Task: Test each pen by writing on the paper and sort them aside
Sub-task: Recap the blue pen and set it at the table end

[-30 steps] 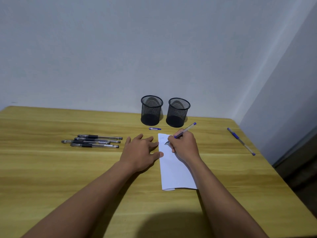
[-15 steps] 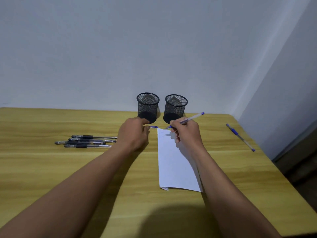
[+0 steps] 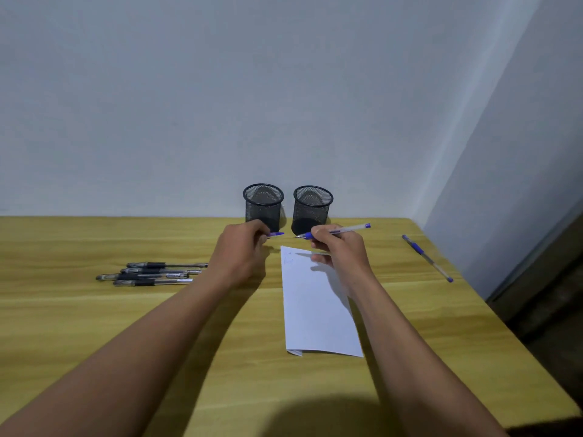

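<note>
Our right hand (image 3: 339, 252) is curled round a blue pen (image 3: 342, 229), just above the top edge of the paper (image 3: 318, 310) in the middle of the frame. The pen lies almost flat and runs side to side. Its tip points to the left of the frame and its back end points right.

Our left hand (image 3: 241, 250) pinches a small blue cap (image 3: 277, 234) in its fingertips. The cap pokes out to the right, nearly in line with the pen. So cap and tip face each other with a small gap between them, in front of the black mesh cups (image 3: 263, 205).

We think the next move is to put the cap on. For that the two must meet end to end, along one line. We cannot tell which end of the cap is open.

A bunch of black pens (image 3: 151, 274) lies at the left of the frame. Another blue pen (image 3: 426, 257) lies far to the right on the table (image 3: 94, 326).
</note>
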A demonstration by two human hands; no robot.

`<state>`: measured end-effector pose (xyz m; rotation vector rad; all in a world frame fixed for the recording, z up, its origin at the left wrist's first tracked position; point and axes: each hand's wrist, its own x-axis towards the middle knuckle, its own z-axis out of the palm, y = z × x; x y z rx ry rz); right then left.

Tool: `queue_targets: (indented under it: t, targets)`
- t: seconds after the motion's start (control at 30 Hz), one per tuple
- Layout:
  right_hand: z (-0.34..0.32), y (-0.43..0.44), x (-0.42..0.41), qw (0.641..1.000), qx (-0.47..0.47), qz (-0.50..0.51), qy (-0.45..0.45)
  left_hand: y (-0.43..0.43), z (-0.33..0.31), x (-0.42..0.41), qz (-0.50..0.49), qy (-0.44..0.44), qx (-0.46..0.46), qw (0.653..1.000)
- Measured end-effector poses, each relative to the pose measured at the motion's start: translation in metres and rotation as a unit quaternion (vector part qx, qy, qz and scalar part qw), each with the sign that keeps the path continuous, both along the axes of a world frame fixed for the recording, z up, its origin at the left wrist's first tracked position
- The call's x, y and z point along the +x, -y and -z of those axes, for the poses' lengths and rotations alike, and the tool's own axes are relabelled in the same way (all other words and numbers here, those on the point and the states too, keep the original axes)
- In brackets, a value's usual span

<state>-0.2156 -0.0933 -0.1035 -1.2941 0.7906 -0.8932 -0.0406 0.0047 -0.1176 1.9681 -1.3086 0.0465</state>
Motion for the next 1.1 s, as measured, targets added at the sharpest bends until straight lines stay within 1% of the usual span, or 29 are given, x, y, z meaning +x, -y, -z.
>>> queue_targets:
  t: [0.1, 0.23, 0.33, 0.4, 0.47, 0.53, 0.6, 0.63, 0.73, 0.83, 1.0, 1.07, 1.1]
  targets:
    - [-0.012, -0.01, 0.0, 0.999, 0.015, -0.006, 0.035, -0.008, -0.018, -0.009, 0.032, -0.039, -0.05, 0.997]
    - [-0.028, -0.02, -0.004, 0.998, 0.016, -0.014, 0.051, -0.018, -0.037, -0.022, 0.07, -0.083, -0.099, 0.989]
    - [-0.037, -0.026, -0.009, 0.998, 0.015, -0.024, 0.06, -0.021, -0.046, -0.029, 0.081, -0.113, -0.113, 0.984]
    - [-0.042, -0.029, -0.013, 0.997, 0.017, -0.032, 0.065, -0.021, -0.05, -0.032, 0.098, -0.171, -0.114, 0.974]
    - [-0.047, -0.031, -0.017, 0.996, 0.024, -0.039, 0.074, -0.022, -0.054, -0.037, 0.118, -0.269, -0.131, 0.947]
    - [-0.051, -0.033, -0.021, 0.994, 0.038, -0.043, 0.089, -0.023, -0.061, -0.044, 0.131, -0.356, -0.154, 0.912]
    - [-0.054, -0.033, -0.025, 0.993, 0.051, -0.039, 0.103, -0.024, -0.067, -0.052, 0.142, -0.414, -0.165, 0.884]
    - [-0.055, -0.033, -0.027, 0.992, 0.056, -0.037, 0.109, -0.024, -0.069, -0.055, 0.145, -0.431, -0.167, 0.875]
    - [-0.055, -0.033, -0.033, 0.99, 0.067, -0.034, 0.117, -0.022, -0.07, -0.062, 0.15, -0.459, -0.17, 0.859]
    - [-0.053, -0.033, -0.038, 0.989, 0.075, -0.033, 0.12, -0.019, -0.069, -0.066, 0.153, -0.468, -0.167, 0.854]
    - [-0.054, -0.029, -0.053, 0.992, 0.075, -0.053, 0.082, -0.012, -0.068, -0.067, 0.154, -0.448, -0.138, 0.87]
    - [-0.057, -0.021, -0.065, 0.994, 0.068, -0.025, 0.079, -0.008, -0.07, -0.065, 0.145, -0.444, -0.135, 0.874]
    - [-0.058, -0.017, -0.072, 0.997, 0.049, -0.006, 0.067, -0.005, -0.072, -0.065, 0.144, -0.44, -0.131, 0.877]
